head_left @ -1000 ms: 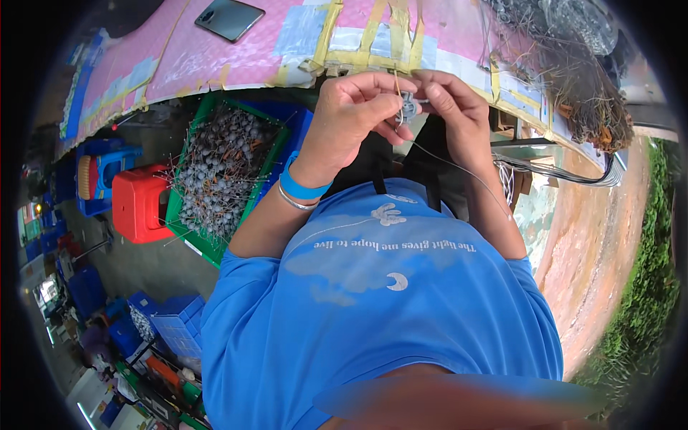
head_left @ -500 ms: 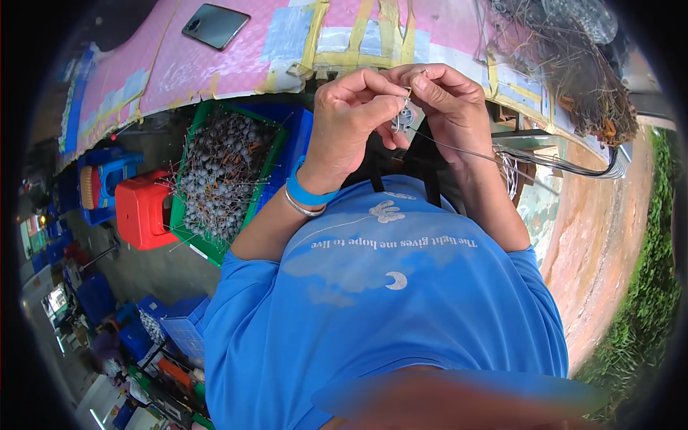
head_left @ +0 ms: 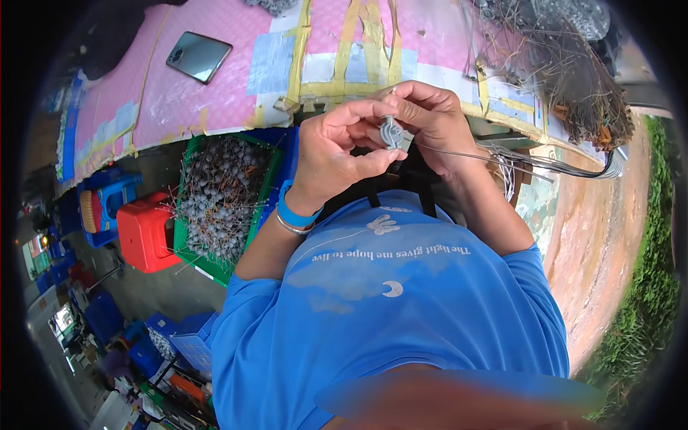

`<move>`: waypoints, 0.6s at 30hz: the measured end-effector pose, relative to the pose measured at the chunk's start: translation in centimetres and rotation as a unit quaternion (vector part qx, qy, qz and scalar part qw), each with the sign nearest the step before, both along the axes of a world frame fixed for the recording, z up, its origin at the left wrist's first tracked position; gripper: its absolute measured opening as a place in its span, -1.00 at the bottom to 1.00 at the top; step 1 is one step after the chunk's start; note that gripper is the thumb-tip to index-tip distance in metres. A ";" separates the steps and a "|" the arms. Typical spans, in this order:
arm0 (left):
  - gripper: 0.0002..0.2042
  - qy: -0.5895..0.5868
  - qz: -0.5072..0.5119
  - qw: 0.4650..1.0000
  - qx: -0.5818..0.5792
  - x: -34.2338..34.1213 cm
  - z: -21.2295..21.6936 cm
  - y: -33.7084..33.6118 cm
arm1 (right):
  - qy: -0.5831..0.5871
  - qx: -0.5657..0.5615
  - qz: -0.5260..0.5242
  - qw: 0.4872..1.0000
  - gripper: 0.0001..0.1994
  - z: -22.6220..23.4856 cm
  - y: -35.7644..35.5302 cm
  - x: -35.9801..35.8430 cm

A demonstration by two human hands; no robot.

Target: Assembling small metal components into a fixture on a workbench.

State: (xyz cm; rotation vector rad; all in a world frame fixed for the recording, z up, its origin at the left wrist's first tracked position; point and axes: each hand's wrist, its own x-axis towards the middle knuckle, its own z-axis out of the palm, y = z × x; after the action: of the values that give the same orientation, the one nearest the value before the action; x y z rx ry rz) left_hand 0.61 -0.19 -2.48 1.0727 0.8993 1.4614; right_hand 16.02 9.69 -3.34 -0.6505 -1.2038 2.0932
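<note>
- Left hand (head_left: 337, 154) & right hand (head_left: 430, 129) meet in front of the chest, just near the counter (head_left: 215, 100) edge; both pinch one small grey metal piece (head_left: 390, 132) between thumb and fingertips.
- Left hand: narrow pinch, thumb under the piece, index over it. Right hand: curled shut round its far side, fingers folded in.
- Thin grey wires (head_left: 502, 154) run from the piece out to the right, toward a bundle at the counter's right end; whether they're fixed to the piece – can't tell.
- Handling, my guess: piece is light, stiff, smooth metal, prob. slippery; small enough to drop easily. Best held by its flat sides w/ fingertips, not by the wire. Wire looks springy, likely kinks if bent hard.
- Counter top: pink sheet w/ yellow tape strips and pale blue-grey rectangular patches; no readable signs worth noting.
- Dark smartphone (head_left: 198, 56) lies flat far left on the pink top.
- Tangle of brownish wire stock (head_left: 566, 72) piled far right.
- Below counter, left: green crate (head_left: 222, 197) full of grey round-headed wired parts; red plastic stool (head_left: 145, 233) just left of it; blue crates (head_left: 179, 344) nearer, lower left.
- Blue wristband (head_left: 295, 215) & thin metal bangle on left wrist.
</note>
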 end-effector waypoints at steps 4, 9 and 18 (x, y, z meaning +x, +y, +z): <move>-0.56 0.003 -0.001 0.999 -0.052 -1.1 0.1 -0.3 | -0.242 0.422 -0.016 0.873 -0.76 2.9 7.1 -0.2; -0.55 -0.038 -0.014 0.996 -0.077 -1.0 -0.4 -0.2 | -0.379 0.601 -0.190 0.678 -0.85 3.9 19.3 -1.6; -0.57 -0.010 -0.005 0.998 -0.064 -2.8 -1.0 0.0 | -0.447 0.712 -0.112 0.530 -0.85 3.6 18.9 -3.2</move>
State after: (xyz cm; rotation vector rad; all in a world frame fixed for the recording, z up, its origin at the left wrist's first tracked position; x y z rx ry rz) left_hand -2.19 -0.21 -3.50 0.9654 0.9579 1.3847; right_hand 12.84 28.54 0.23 -0.8608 -2.5370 -0.1367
